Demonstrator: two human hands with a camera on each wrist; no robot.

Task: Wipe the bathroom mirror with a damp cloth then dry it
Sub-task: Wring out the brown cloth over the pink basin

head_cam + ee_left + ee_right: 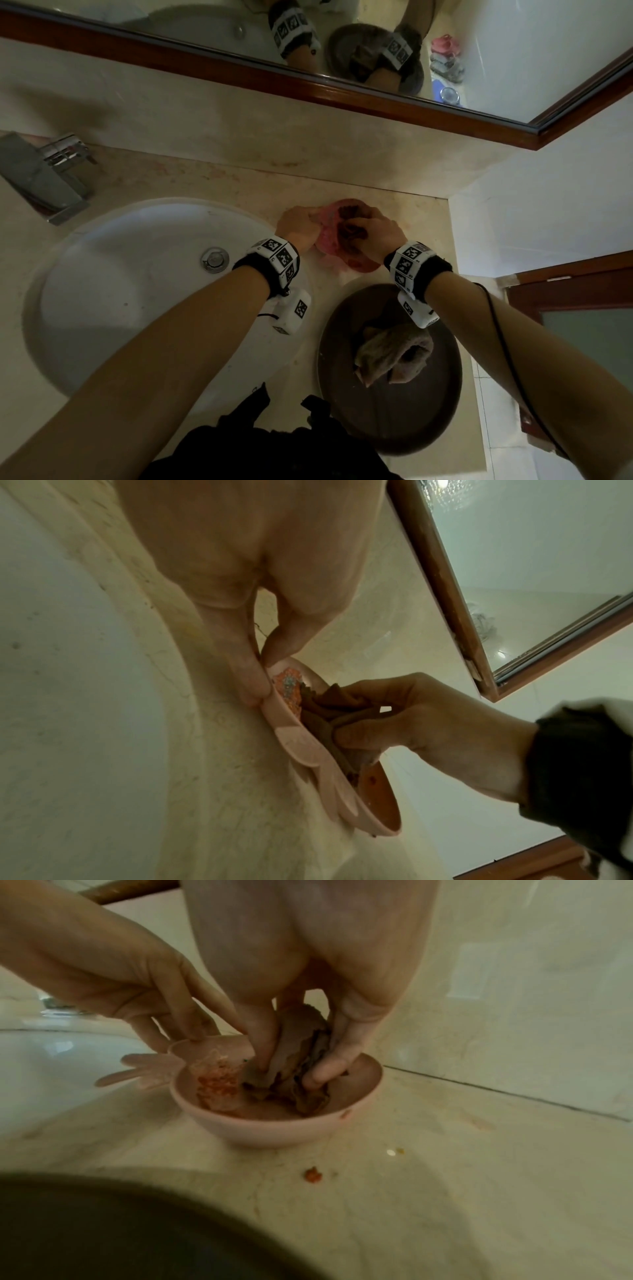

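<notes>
A small pink bowl (329, 240) with a leaf-shaped handle sits on the beige counter, right of the sink. My right hand (373, 233) grips a dark brown cloth (294, 1053) bunched inside the pink bowl (274, 1123). My left hand (298, 226) pinches the bowl's rim (274, 693) between thumb and fingers. In the left wrist view the brown cloth (329, 710) sits in the right hand (411, 723). The wood-framed mirror (376, 51) hangs above the counter. A second, grey-brown cloth (394, 356) lies in a dark round basin (342, 377) at the counter's front right.
A white oval sink (137, 291) with a metal drain (215, 258) lies at left, a chrome tap (44, 174) behind it. Red crumbs (312, 1175) dot the counter (445, 1164) before the bowl. A white wall (548, 205) and wooden door frame (565, 270) stand at right.
</notes>
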